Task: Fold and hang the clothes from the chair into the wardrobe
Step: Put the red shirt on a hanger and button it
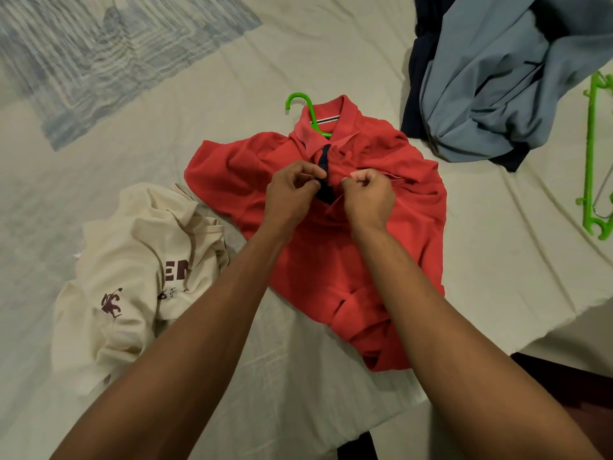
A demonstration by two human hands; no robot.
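Bed (331, 44): hands (328, 190) pinching shirt (381, 227) placket

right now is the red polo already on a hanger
Yes, a green hanger sticks out of the collar of the red polo while both hands pinch its placket.

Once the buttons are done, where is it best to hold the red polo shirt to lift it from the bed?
Probably by the green plastic hanger hook, reached from the far collar side. It sticks out free above the red polo shirt collar, and should carry the shirt.
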